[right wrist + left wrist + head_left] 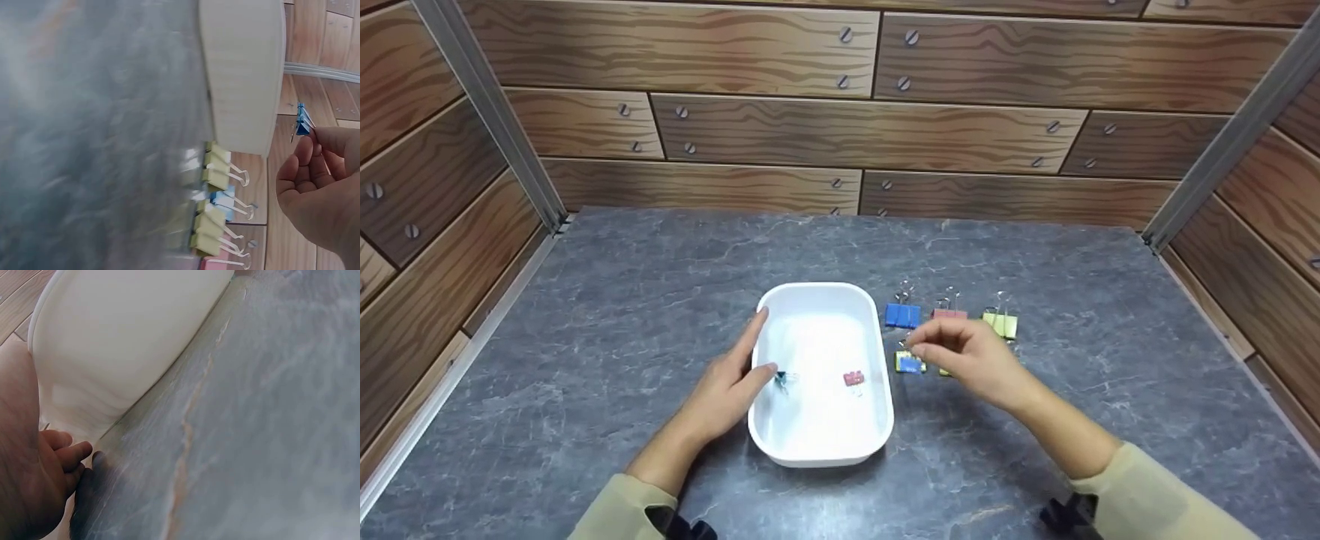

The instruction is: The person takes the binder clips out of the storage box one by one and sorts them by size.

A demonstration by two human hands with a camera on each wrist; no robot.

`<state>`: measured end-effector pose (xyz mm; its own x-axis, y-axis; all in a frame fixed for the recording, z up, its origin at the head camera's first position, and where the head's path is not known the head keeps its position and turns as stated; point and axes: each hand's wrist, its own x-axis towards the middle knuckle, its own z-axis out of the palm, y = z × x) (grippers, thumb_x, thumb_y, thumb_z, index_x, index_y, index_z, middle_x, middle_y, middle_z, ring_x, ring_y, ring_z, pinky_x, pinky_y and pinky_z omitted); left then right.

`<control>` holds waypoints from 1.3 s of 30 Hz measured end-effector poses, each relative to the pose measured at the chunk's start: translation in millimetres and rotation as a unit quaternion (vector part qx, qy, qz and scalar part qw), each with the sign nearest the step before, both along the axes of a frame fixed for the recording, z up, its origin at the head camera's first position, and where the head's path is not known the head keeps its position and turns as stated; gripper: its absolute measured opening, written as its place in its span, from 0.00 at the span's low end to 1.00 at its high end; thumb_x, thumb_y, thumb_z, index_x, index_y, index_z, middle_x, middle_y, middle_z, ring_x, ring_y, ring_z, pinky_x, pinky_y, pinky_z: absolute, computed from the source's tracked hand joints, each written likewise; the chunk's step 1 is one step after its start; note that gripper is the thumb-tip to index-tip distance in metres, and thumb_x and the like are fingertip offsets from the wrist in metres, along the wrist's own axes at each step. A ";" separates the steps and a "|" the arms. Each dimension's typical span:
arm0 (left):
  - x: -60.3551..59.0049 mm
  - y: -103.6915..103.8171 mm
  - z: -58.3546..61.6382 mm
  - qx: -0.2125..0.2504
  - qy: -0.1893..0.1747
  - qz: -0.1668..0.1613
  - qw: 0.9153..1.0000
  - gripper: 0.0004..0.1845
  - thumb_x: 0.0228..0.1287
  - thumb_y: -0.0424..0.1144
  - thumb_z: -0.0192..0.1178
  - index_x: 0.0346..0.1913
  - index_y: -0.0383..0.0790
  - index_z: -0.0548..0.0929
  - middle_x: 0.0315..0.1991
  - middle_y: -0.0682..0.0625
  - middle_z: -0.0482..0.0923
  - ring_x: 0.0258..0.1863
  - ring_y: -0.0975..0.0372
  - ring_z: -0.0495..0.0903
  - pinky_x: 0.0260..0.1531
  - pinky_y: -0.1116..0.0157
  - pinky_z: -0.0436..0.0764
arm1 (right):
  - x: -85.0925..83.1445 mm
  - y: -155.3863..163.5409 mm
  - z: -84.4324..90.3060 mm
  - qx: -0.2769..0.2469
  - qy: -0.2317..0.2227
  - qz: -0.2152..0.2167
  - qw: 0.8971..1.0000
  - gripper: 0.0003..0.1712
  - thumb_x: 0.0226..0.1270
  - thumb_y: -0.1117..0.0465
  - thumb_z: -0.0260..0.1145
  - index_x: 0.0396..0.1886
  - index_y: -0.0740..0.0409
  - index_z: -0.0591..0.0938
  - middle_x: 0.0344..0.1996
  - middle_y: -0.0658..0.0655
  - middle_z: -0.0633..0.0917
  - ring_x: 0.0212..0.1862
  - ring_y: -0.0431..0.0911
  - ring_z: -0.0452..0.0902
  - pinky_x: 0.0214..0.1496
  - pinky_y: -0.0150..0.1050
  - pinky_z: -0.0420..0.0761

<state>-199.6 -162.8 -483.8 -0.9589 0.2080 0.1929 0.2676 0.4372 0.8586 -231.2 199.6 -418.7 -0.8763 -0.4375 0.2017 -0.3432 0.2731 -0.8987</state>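
Observation:
My left hand [727, 386] holds the left side of a white plastic tub [821, 453], its thumb over the rim. In the left wrist view, smaller fingers [73, 455] curl low beside the tub's outer wall. My right hand [971, 360] pinches a small blue binder clip [302, 121] between thumb and forefinger, to the right of the tub. Inside the tub lie a small red binder clip [853, 378] and a small dark green one [781, 379], the latter near my left thumb.
Right of the tub stand larger binder clips: a blue one [902, 315], a pink one [950, 313] and a yellow one [1000, 325]. Nearer, more yellow clips [216, 169] are partly hidden by my right hand. Wood-patterned walls [780, 127] enclose the grey marbled table [607, 315].

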 end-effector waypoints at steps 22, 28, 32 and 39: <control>0.1 0.5 2.0 0.003 -0.012 0.004 1.000 0.40 0.80 0.41 0.57 0.87 0.57 0.53 0.81 0.46 0.60 0.78 0.54 0.65 0.72 0.49 0.69 | 4.3 13.2 -24.6 0.123 -0.059 0.018 0.990 0.08 0.72 0.62 0.73 0.46 0.61 0.90 0.42 0.54 0.90 0.43 0.46 0.82 0.46 0.34 0.83; -1.1 -0.1 1.0 0.004 -0.008 0.001 1.000 0.40 0.79 0.42 0.57 0.87 0.58 0.53 0.81 0.45 0.61 0.78 0.54 0.65 0.72 0.50 0.69 | 4.4 13.6 -27.1 0.127 -0.064 0.032 0.989 0.08 0.72 0.61 0.73 0.45 0.60 0.90 0.41 0.55 0.90 0.42 0.46 0.83 0.45 0.34 0.83; -1.6 -0.7 0.9 0.004 -0.005 0.000 1.000 0.40 0.80 0.42 0.57 0.87 0.58 0.53 0.81 0.45 0.61 0.77 0.54 0.65 0.71 0.49 0.70 | 4.6 13.0 -29.1 0.133 -0.066 0.037 0.988 0.07 0.72 0.62 0.73 0.45 0.59 0.91 0.39 0.54 0.90 0.41 0.44 0.83 0.43 0.33 0.82; -0.9 -0.2 1.3 0.003 -0.012 -0.002 1.000 0.40 0.80 0.42 0.56 0.88 0.56 0.52 0.81 0.44 0.61 0.77 0.52 0.66 0.70 0.48 0.72 | 4.3 11.5 -29.6 0.136 -0.073 0.037 0.987 0.07 0.73 0.61 0.73 0.44 0.60 0.91 0.39 0.54 0.91 0.41 0.44 0.82 0.43 0.33 0.81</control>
<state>-200.5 -163.0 -482.6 -0.9625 0.2105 0.1711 0.2483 0.4302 0.8679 -226.8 211.1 -448.3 -0.8510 -0.5220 -0.0574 -0.2439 0.4897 -0.8371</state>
